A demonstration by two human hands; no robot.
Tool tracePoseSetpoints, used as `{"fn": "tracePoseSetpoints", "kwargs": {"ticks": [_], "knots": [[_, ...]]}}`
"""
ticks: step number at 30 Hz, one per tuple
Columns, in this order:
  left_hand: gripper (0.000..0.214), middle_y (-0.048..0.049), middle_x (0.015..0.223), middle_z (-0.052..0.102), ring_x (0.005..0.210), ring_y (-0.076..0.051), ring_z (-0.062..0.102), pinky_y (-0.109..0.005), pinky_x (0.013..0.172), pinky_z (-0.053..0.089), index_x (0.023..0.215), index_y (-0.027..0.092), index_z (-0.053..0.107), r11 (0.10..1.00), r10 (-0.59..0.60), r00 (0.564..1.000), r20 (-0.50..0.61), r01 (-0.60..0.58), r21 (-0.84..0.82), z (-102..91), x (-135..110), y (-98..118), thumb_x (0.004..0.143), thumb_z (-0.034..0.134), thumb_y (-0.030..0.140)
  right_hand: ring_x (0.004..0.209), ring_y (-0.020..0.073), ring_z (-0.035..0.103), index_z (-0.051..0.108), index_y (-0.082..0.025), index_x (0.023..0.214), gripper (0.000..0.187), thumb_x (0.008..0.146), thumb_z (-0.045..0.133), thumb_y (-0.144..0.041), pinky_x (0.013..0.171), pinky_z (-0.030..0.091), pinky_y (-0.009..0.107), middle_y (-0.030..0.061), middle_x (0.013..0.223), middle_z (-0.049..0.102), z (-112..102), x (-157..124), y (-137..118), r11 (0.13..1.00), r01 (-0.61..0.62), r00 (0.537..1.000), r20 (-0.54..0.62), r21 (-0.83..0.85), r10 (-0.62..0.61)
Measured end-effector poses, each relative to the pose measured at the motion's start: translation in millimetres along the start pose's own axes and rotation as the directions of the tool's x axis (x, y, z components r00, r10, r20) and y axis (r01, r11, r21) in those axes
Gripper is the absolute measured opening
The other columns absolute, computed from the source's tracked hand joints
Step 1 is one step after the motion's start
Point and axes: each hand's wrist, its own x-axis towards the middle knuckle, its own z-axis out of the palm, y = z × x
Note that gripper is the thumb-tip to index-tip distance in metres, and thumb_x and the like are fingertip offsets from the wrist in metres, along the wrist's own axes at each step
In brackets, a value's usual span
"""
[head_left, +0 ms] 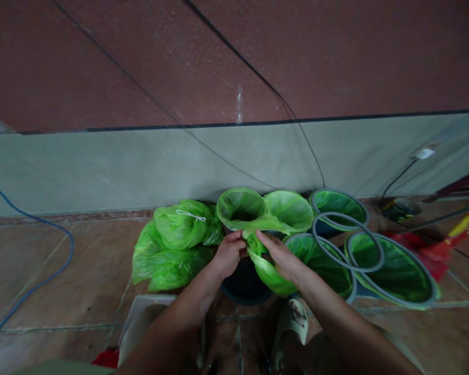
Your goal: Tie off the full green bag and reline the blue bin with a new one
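A thin light-green plastic bag (272, 276) is bunched between my two hands, its lower part hanging to the right. My left hand (230, 254) is closed, fingers pinched at the bag's gathered edge. From the other side my right hand (278, 254) grips the same bag, thumb toward the top. Below them stands a dark bin (247, 301) with a bare rim. Just behind my hands are two bins lined with green bags, a left lined bin (229, 200) and a right lined bin (293, 205); their bag edges are folded outward.
Full-looking green bags (180, 229) with white ties lie at left. At right stand several lined bins (394, 271) with grey rims; loose grey rings (316, 237) rest across them. A pale stool (148, 304), a blue cable (68, 255) and the wall (140, 166) are nearby.
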Motion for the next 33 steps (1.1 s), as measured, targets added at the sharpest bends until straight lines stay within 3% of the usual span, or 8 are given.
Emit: {"fn": "tracePoseSetpoints", "kwargs": {"ticks": [3, 6, 10, 13, 16, 25, 30, 33], "knots": [[0.021, 0.0005, 0.068, 0.064, 0.06, -0.01, 0.057, -0.024, 0.064, 0.048, 0.074, 0.015, 0.065, 1.0, -0.009, 0.999, -0.04, 0.01, 0.014, 2.1, -2, -2, 0.055, 0.061, 0.01, 0.088, 0.0236, 0.063, 0.072, -0.022, 0.092, 0.036, 0.072, 0.07, -0.052, 0.081, 0.048, 0.035, 0.0049, 0.088, 0.071, 4, -5, 0, 0.983, 0.146, 0.977, 0.173, -0.115, -0.125], [0.017, 0.0004, 0.067, 0.063, 0.062, -0.01, 0.058, -0.024, 0.065, 0.049, 0.072, 0.015, 0.064, 0.998, 0.007, 0.999, -0.043, -0.005, 0.058, 2.3, -4, 0, 0.056, 0.063, 0.012, 0.083, 0.0231, 0.062, 0.073, -0.019, 0.086, 0.035, 0.069, 0.072, -0.05, 0.08, 0.047, 0.035, 0.0043, 0.083, 0.071, 1, -1, 4, 0.922, 0.258, 0.96, 0.181, -0.288, -0.212], [0.015, 0.0001, 0.064, 0.062, 0.058, -0.011, 0.058, -0.027, 0.061, 0.05, 0.069, 0.014, 0.062, 0.99, 0.072, 0.986, -0.147, -0.053, 0.131, -4.3, -3, 8, 0.055, 0.061, 0.012, 0.065, 0.0197, 0.06, 0.068, -0.018, 0.068, 0.042, 0.072, 0.063, -0.059, 0.064, 0.046, 0.031, 0.0036, 0.064, 0.067, -13, 13, 13, 0.958, 0.106, 0.993, -0.027, -0.267, -0.117], [0.012, 0.0031, 0.056, 0.056, 0.051, -0.009, 0.052, -0.023, 0.053, 0.046, 0.063, 0.015, 0.059, 0.985, 0.145, 0.945, -0.293, -0.112, 0.128, -15.6, 0, 18, 0.052, 0.056, 0.012, 0.068, 0.0211, 0.061, 0.064, -0.021, 0.065, 0.037, 0.067, 0.067, -0.058, 0.066, 0.046, 0.032, 0.0031, 0.067, 0.068, -25, 20, 12, 0.97, 0.149, 0.966, -0.182, -0.194, -0.185], [0.012, 0.0041, 0.053, 0.053, 0.049, -0.009, 0.05, -0.021, 0.049, 0.043, 0.062, 0.016, 0.058, 0.981, 0.181, 0.905, -0.384, -0.141, 0.131, -27.4, 2, 29, 0.051, 0.055, 0.013, 0.066, 0.023, 0.062, 0.063, -0.023, 0.069, 0.035, 0.063, 0.071, -0.057, 0.06, 0.046, 0.034, 0.0041, 0.07, 0.069, -34, 20, 4, 0.99, 0.132, 0.953, -0.268, -0.046, -0.14], [0.015, 0.0036, 0.051, 0.054, 0.046, -0.009, 0.048, -0.02, 0.046, 0.037, 0.065, 0.017, 0.061, 0.965, 0.232, 0.882, -0.41, -0.156, 0.211, -38.4, -1, 37, 0.052, 0.054, 0.013, 0.061, 0.021, 0.061, 0.065, -0.022, 0.074, 0.032, 0.052, 0.078, -0.041, 0.055, 0.044, 0.033, 0.002, 0.065, 0.067, -51, 21, -15, 0.96, 0.233, 0.907, -0.392, 0.154, -0.157], [0.016, 0.0051, 0.05, 0.052, 0.043, -0.008, 0.044, -0.019, 0.042, 0.029, 0.065, 0.016, 0.061, 0.979, 0.204, 0.885, -0.419, -0.171, 0.115, -40.3, -1, 41, 0.051, 0.054, 0.014, 0.05, 0.013, 0.052, 0.066, -0.019, 0.081, 0.036, 0.048, 0.078, -0.028, 0.048, 0.04, 0.027, -0.0014, 0.06, 0.062, -71, 28, -15, 0.951, 0.258, 0.854, -0.501, 0.17, -0.142], [0.016, 0.0047, 0.052, 0.054, 0.047, -0.008, 0.047, -0.019, 0.046, 0.034, 0.064, 0.016, 0.059, 0.972, 0.215, 0.861, -0.462, -0.233, 0.018, -43.3, 1, 43, 0.05, 0.051, 0.015, 0.054, 0.0126, 0.054, 0.062, -0.02, 0.079, 0.032, 0.052, 0.076, -0.029, 0.052, 0.044, 0.028, -0.0005, 0.066, 0.063, -78, 29, -18, 0.946, 0.282, 0.812, -0.564, 0.158, -0.148]]}}
